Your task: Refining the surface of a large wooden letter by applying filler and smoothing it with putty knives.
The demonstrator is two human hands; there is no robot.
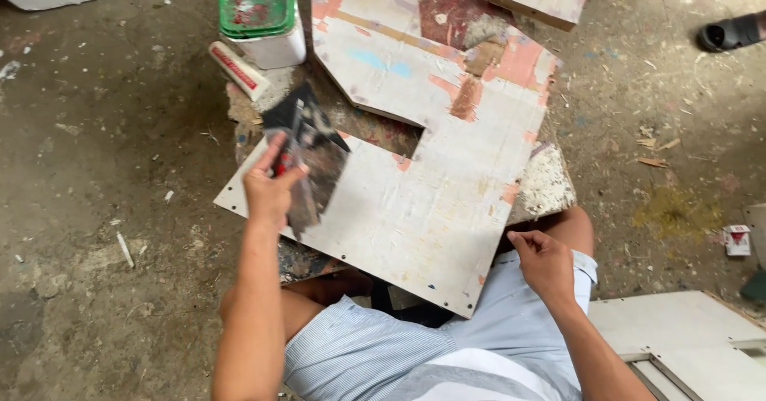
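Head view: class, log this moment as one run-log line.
left hand: grips putty knife on cut board | right hand: at board edge, empty | green-lidded tub: behind board

dusty, stained concrete floor [104, 130] strewn with wood chips and scraps.

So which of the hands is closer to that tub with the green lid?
The left. The left hand, gripping a wide putty knife, is just below the tub. The right hand rests at the board's lower right edge, far off.
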